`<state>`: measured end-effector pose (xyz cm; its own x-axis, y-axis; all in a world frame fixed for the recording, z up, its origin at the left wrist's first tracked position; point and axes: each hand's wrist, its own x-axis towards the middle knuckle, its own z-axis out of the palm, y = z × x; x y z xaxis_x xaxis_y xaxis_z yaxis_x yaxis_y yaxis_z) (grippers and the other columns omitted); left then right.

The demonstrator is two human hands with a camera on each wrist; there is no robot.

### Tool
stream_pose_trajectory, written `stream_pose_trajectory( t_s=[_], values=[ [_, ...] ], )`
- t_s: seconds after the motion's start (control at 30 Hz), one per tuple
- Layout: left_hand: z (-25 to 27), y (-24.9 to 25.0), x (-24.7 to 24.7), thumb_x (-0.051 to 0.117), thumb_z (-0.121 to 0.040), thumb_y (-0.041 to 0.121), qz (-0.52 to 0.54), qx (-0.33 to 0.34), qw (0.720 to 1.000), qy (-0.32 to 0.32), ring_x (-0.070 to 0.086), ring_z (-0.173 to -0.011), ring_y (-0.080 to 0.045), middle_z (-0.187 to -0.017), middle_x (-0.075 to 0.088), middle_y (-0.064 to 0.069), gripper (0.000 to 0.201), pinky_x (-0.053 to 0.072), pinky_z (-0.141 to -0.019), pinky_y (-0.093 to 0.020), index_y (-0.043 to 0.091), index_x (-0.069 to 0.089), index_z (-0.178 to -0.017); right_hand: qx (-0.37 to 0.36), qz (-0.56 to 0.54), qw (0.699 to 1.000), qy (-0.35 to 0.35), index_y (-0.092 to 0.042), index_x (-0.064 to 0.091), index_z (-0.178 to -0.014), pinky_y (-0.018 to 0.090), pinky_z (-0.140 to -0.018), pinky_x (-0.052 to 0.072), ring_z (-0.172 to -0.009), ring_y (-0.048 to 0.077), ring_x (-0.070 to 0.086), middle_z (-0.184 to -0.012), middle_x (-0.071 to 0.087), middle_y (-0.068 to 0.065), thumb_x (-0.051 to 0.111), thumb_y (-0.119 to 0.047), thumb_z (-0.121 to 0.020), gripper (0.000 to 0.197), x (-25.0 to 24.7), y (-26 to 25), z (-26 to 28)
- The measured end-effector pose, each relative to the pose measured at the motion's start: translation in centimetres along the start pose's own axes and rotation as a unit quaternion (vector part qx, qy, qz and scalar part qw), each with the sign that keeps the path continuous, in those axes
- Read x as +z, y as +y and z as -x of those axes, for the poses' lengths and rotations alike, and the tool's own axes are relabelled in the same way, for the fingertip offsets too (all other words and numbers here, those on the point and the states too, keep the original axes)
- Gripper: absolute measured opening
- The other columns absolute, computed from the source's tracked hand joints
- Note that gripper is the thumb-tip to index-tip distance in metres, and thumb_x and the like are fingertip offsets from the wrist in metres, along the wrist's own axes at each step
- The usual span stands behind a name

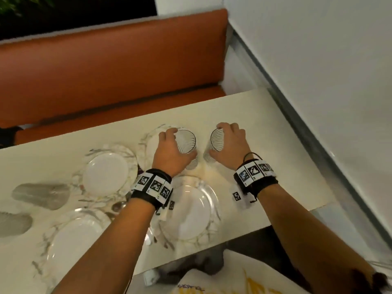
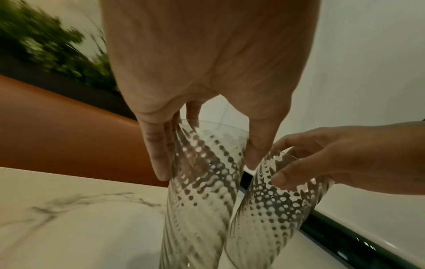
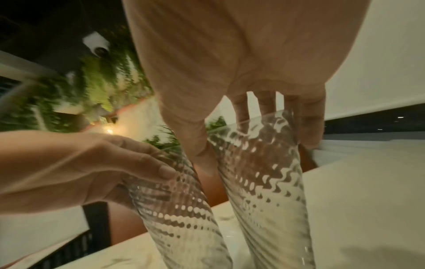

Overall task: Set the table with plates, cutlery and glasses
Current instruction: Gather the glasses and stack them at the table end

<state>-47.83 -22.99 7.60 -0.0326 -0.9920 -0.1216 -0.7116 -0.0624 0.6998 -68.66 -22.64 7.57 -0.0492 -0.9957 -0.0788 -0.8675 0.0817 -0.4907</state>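
Glasses (image 1: 187,145): clear glass, spiral-ribbed, glossy. Plates (image 1: 106,171): white, glossy, smooth, marble-veined rims. Table (image 1: 265,115): pale, smooth, matt-looking top. Bench (image 1: 110,71): orange leather-like upholstery, smooth, slight sheen. Wrist bands (image 1: 151,187): black cloth, printed tags.

— What sits behind the table?
— An orange upholstered bench (image 1: 110,66), with green foliage (image 2: 57,54) above its backrest.
— And to the right?
— A white wall (image 1: 318,49), edged by a dark strip (image 2: 345,234).

Place: a place to eat, like a restaurant booth.
Seat: a long orange bench (image 1: 110,71) by the wall.
Worktop (image 1: 244,107): white, with plates (image 1: 106,172).
Outside: green plants (image 3: 103,87).
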Motion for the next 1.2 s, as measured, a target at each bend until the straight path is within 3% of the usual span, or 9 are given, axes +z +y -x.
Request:
stream_pose_trajectory(
  t_s=[0.23,0.43,0.53,0.67,1.0,1.2],
  values=[
    [-8.0,7.2,9.8,0.088,-0.077,0.041,-0.047,0.016,0.997,-0.056,0.053,-0.13,-0.03,-0.147,0.04,-0.011,0.094,0.052,-0.104,-0.046,0.012,0.037,-0.15,0.084,0.049,0.995,-0.034,-0.028,0.039,-0.136,0.047,-0.094,0.051,-0.122,0.035,0.04,-0.133,0.037,0.012,0.079,-0.038,-0.07,0.078,-3.4,11.6,-7.0],
    [-13.6,10.9,15.7,0.087,-0.076,0.044,-0.07,0.021,0.995,-0.071,0.053,-0.13,-0.031,-0.147,0.038,-0.009,0.098,0.054,-0.101,-0.049,0.012,0.034,-0.152,0.102,0.059,0.993,-0.017,-0.031,0.04,-0.135,0.047,-0.096,0.05,-0.12,0.033,0.039,-0.13,0.035,0.011,0.079,-0.035,-0.066,0.079,-4.9,17.7,-13.5],
    [-15.7,12.5,17.7,0.087,-0.076,0.045,-0.075,0.025,0.995,-0.068,0.051,-0.131,-0.029,-0.149,0.038,-0.008,0.1,0.054,-0.101,-0.048,0.011,0.033,-0.153,0.118,0.071,0.99,-0.014,-0.028,0.037,-0.137,0.05,-0.095,0.05,-0.124,0.033,0.039,-0.135,0.037,0.01,0.08,-0.038,-0.066,0.084,-5.9,19.2,-16.7],
    [-18.0,14.3,19.7,0.088,-0.076,0.044,-0.078,0.03,0.994,-0.065,0.052,-0.131,-0.029,-0.148,0.038,-0.007,0.1,0.055,-0.1,-0.047,0.01,0.033,-0.152,0.124,0.047,0.991,0.014,-0.015,0.037,-0.138,0.047,-0.102,0.045,-0.126,0.031,0.042,-0.137,0.043,0.008,0.084,-0.036,-0.064,0.089,-6.9,20.8,-19.7],
    [-21.4,18.0,22.6,0.089,-0.075,0.042,-0.098,0.047,0.99,-0.085,0.054,-0.127,-0.031,-0.146,0.039,-0.007,0.098,0.056,-0.096,-0.05,0.012,0.035,-0.15,0.105,0.054,0.992,0.051,-0.011,0.037,-0.145,0.045,-0.11,0.038,-0.126,0.035,0.039,-0.134,0.041,0.016,0.08,-0.033,-0.073,0.086,-8.3,22.7,-22.0],
    [-21.9,18.5,22.8,0.09,-0.074,0.044,-0.093,0.049,0.989,-0.101,0.051,-0.132,-0.034,-0.15,0.037,-0.01,0.107,0.052,-0.101,-0.051,0.01,0.029,-0.155,0.1,0.131,0.986,0.031,-0.013,0.028,-0.15,0.046,-0.106,0.04,-0.125,0.036,0.037,-0.139,0.042,0.014,0.082,-0.036,-0.066,0.102,-8.9,22.1,-22.0]
  ],
)
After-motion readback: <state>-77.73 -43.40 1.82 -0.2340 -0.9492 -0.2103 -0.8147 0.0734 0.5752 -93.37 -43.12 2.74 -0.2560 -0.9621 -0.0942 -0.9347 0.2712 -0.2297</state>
